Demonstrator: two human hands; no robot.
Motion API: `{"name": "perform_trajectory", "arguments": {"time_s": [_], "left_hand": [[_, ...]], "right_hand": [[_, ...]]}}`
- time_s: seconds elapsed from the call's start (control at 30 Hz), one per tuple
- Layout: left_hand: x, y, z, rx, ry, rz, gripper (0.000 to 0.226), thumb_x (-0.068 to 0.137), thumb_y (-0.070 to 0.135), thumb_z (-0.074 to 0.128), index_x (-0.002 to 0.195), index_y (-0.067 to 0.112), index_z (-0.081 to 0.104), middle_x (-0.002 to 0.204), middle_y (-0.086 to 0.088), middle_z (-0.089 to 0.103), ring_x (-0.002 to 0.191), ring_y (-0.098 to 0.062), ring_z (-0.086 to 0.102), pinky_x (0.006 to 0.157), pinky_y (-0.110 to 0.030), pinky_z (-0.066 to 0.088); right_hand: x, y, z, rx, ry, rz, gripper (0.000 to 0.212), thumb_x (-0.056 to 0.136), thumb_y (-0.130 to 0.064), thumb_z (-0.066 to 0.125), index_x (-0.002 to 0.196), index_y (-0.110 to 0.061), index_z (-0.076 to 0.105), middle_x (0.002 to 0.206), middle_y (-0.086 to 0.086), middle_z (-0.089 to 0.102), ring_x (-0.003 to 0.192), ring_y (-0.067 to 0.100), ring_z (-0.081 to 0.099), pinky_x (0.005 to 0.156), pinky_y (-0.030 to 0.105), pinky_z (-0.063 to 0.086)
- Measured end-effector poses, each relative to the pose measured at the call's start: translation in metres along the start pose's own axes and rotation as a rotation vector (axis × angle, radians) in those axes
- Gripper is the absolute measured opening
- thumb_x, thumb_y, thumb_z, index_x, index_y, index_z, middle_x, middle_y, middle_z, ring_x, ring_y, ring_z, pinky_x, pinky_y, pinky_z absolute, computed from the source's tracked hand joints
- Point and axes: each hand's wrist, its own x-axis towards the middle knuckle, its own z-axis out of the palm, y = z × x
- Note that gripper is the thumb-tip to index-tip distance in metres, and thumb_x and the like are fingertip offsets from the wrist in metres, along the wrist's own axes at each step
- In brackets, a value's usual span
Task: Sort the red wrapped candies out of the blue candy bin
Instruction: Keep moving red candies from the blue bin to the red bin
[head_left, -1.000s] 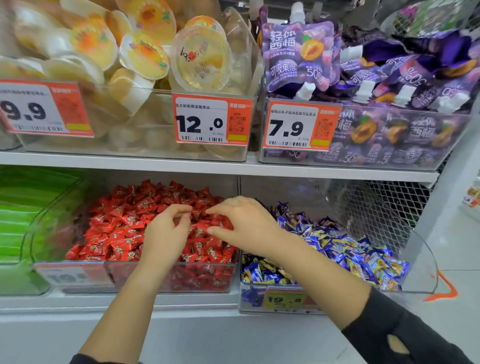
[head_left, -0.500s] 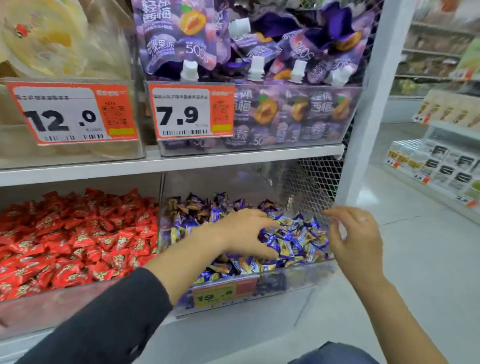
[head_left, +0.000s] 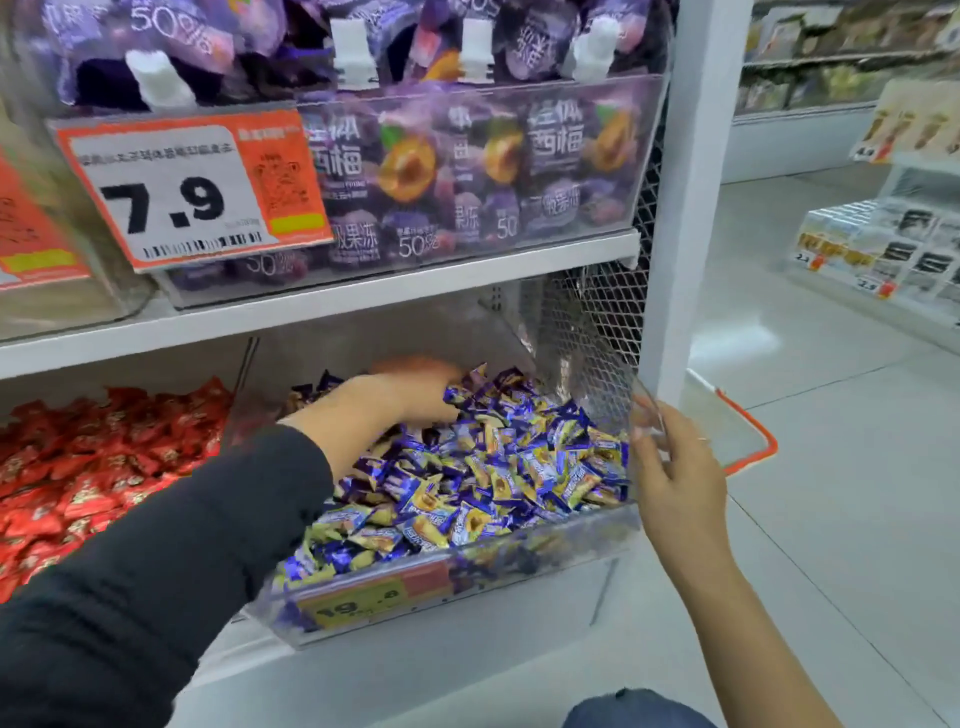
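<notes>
The clear blue candy bin (head_left: 571, 538) sits on the lower shelf, heaped with blue and yellow wrapped candies (head_left: 498, 467). No red wrapper shows on top of the heap. My left hand (head_left: 415, 389), blurred by motion, reaches palm down into the back of the heap. Its fingertips are buried, so what they hold is hidden. My right hand (head_left: 680, 483) grips the bin's clear right side wall, thumb inside and fingers outside. The red wrapped candies (head_left: 104, 467) fill the neighbouring bin to the left.
Purple drink pouches (head_left: 467, 156) fill the bin on the shelf above, behind a 7.9 price tag (head_left: 182, 202). A white upright post (head_left: 685, 208) and wire mesh (head_left: 597, 322) close the shelf's right end. Beyond lie aisle floor, an orange-rimmed object (head_left: 753, 441) and another display (head_left: 883, 249).
My view swung right from the red bin to the blue one. My left hand moved deeper into the blue candies, and my right hand came in and took hold of the bin's side wall.
</notes>
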Motion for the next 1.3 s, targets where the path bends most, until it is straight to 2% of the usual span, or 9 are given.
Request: {"name": "perform_trajectory", "arguments": {"time_s": [0.1, 0.2, 0.27, 0.37, 0.63, 0.93, 1.07, 1.2, 1.3], "left_hand": [[-0.002, -0.019, -0.012, 0.199, 0.020, -0.214, 0.053, 0.091, 0.051, 0.050, 0.136, 0.024, 0.049, 0.132, -0.007, 0.053, 0.116, -0.026, 0.052, 0.090, -0.030, 0.041], [-0.003, 0.000, -0.022, 0.448, 0.173, -0.237, 0.037, 0.093, 0.029, 0.046, 0.126, 0.015, 0.054, 0.129, -0.012, 0.049, 0.113, -0.028, 0.048, 0.097, -0.037, 0.037], [-0.001, 0.030, -0.020, 0.182, 0.242, -0.001, 0.035, 0.095, 0.031, 0.044, 0.123, 0.014, 0.055, 0.124, -0.010, 0.055, 0.103, -0.024, 0.054, 0.089, -0.034, 0.045], [0.006, 0.074, -0.002, 0.017, -0.072, 0.356, 0.065, 0.092, 0.061, 0.039, 0.145, 0.025, 0.035, 0.145, -0.005, 0.043, 0.128, -0.025, 0.044, 0.103, -0.042, 0.040], [-0.006, -0.018, -0.002, -0.240, -0.170, 0.226, 0.091, 0.085, 0.051, 0.063, 0.153, 0.024, 0.009, 0.159, 0.004, 0.014, 0.144, -0.013, 0.018, 0.117, -0.027, 0.015], [-0.032, -0.069, -0.008, 0.501, 0.099, -0.041, 0.031, 0.091, 0.037, 0.054, 0.115, 0.020, 0.063, 0.116, -0.003, 0.061, 0.105, -0.022, 0.056, 0.089, -0.030, 0.046], [-0.040, -0.063, -0.003, 0.287, 0.175, 0.009, 0.042, 0.089, 0.018, 0.051, 0.129, 0.027, 0.056, 0.125, -0.001, 0.060, 0.110, -0.022, 0.056, 0.093, -0.034, 0.048], [-0.043, -0.032, 0.012, 0.079, -0.082, 0.255, 0.040, 0.100, 0.032, 0.039, 0.138, 0.029, 0.048, 0.141, 0.001, 0.049, 0.129, -0.019, 0.044, 0.104, -0.038, 0.039], [-0.038, -0.034, 0.014, 0.250, -0.185, 0.153, 0.042, 0.098, 0.046, 0.032, 0.135, 0.032, 0.047, 0.132, -0.004, 0.056, 0.116, -0.026, 0.051, 0.095, -0.039, 0.044]], "right_hand": [[-0.001, 0.001, 0.000, 0.045, -0.003, -0.014, 0.034, 0.089, -0.029, 0.043, 0.120, -0.040, 0.053, 0.104, -0.018, 0.056, 0.103, 0.017, 0.058, 0.089, 0.032, 0.045], [-0.001, 0.004, 0.003, 0.094, 0.012, -0.005, 0.032, 0.089, -0.029, 0.044, 0.116, -0.046, 0.051, 0.103, -0.022, 0.056, 0.100, 0.010, 0.058, 0.088, 0.028, 0.044], [-0.002, 0.005, 0.004, 0.104, 0.012, -0.007, 0.032, 0.089, -0.030, 0.044, 0.116, -0.048, 0.051, 0.103, -0.022, 0.056, 0.098, 0.008, 0.058, 0.086, 0.029, 0.044], [-0.002, 0.006, 0.003, 0.110, 0.009, -0.019, 0.031, 0.090, -0.032, 0.044, 0.116, -0.048, 0.051, 0.102, -0.023, 0.056, 0.098, 0.005, 0.057, 0.085, 0.028, 0.045], [-0.001, 0.012, 0.002, 0.089, 0.004, -0.050, 0.036, 0.091, -0.038, 0.042, 0.125, -0.040, 0.052, 0.103, -0.016, 0.058, 0.100, 0.012, 0.058, 0.086, 0.037, 0.047], [-0.005, -0.001, -0.003, 0.032, 0.023, -0.015, 0.040, 0.089, -0.035, 0.048, 0.128, -0.032, 0.056, 0.108, -0.006, 0.057, 0.098, 0.020, 0.058, 0.082, 0.038, 0.049], [-0.005, -0.023, -0.009, -0.232, 0.205, -0.393, 0.030, 0.087, -0.017, 0.054, 0.114, -0.009, 0.064, 0.105, 0.007, 0.062, 0.098, 0.021, 0.053, 0.086, 0.031, 0.041], [0.003, -0.051, 0.022, -0.267, -0.092, -0.596, 0.026, 0.090, -0.024, 0.048, 0.096, -0.016, 0.072, 0.087, -0.005, 0.068, 0.085, 0.012, 0.055, 0.076, 0.019, 0.038], [0.018, -0.065, 0.053, -0.533, -0.435, -0.562, 0.027, 0.094, -0.029, 0.046, 0.106, -0.024, 0.069, 0.099, -0.007, 0.067, 0.097, 0.016, 0.059, 0.079, 0.026, 0.045]]}}
